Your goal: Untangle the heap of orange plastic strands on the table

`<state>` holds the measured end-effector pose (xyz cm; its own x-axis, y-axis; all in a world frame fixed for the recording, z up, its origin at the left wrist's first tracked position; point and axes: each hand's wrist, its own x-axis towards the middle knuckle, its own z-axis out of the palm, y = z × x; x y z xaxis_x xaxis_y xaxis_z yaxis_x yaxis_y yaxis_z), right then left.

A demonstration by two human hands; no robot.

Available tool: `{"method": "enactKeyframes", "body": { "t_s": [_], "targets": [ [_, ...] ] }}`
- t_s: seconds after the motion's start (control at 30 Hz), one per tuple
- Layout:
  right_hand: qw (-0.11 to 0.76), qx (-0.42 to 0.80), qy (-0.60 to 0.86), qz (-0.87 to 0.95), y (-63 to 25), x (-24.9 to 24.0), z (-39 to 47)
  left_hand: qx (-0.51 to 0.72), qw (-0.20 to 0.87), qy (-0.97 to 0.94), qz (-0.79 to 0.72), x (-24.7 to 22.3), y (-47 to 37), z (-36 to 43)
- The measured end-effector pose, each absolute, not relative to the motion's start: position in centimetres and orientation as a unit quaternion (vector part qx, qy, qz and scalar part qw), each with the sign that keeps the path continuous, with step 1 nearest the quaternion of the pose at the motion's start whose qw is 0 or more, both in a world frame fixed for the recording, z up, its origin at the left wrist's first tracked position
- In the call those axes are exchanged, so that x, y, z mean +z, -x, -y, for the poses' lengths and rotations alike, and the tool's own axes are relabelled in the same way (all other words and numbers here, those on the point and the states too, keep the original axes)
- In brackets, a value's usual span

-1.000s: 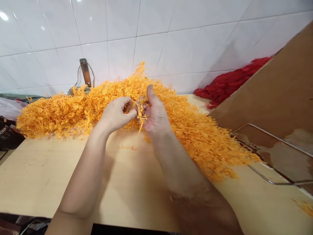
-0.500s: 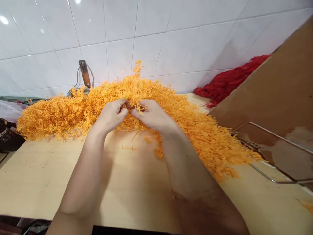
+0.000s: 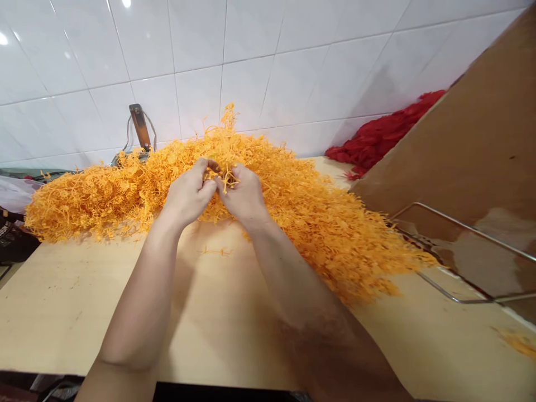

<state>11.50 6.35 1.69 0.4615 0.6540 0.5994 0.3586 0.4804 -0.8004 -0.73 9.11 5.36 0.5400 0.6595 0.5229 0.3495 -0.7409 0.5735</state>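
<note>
A long heap of orange, curly artificial foliage (image 3: 100,195) is spread over the table. At its front edge, my left hand (image 3: 190,192) is closed in a pinch, thumb against bent fingers. My right hand (image 3: 246,195) closes beside it, its thumb nearly meeting the left one. Between the fingertips of both hands is an orange sprig (image 3: 227,176) of the same foliage. The exact grip is partly hidden by the fingers. One loose orange strand (image 3: 215,252) lies on the wood just below the hands.
The pale wooden table (image 3: 84,312) meets a white tiled wall (image 3: 247,84). Behind the heap leans a brown handle (image 3: 139,127). On the right are red material (image 3: 385,131), a leaning cardboard sheet (image 3: 473,145) and a bent metal wire frame (image 3: 473,229). A black bag (image 3: 17,240) is at left.
My right hand and forearm have turned and shifted slightly left, closer to the left hand. Both hands stay at the orange sprig. The whole view has shifted a little.
</note>
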Motion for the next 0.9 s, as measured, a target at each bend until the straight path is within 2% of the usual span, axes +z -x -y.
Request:
{"method": "enactKeyframes", "body": {
  "t_s": [0.2,0.3,0.53,0.77,0.83,0.9],
  "targets": [
    [0.737,0.298,0.351,0.495,-11.2,2.0,-6.3,0.435,0.425,-0.753,-0.252,5.6,0.5,-9.2],
    [0.733,0.34,0.331,0.487,-10.9,2.0,-6.5,0.437,0.475,-0.724,-0.242,5.5,0.5,-9.2],
    [0.685,0.402,0.332,0.508,-11.3,2.1,-6.0,0.43,0.428,-0.765,-0.217,5.5,1.1,-9.8],
    [0.649,0.406,0.376,0.521,-11.7,2.7,-5.4,0.436,0.293,-0.817,-0.236,4.5,0.4,-10.5],
    [0.66,0.402,0.366,0.519,-11.4,2.8,-5.5,0.449,0.328,-0.798,-0.232,4.4,0.2,-10.5],
    [0.679,0.421,0.339,0.496,-11.1,2.8,-5.6,0.458,0.406,-0.758,-0.224,4.5,0.1,-10.2]
  ]
}}
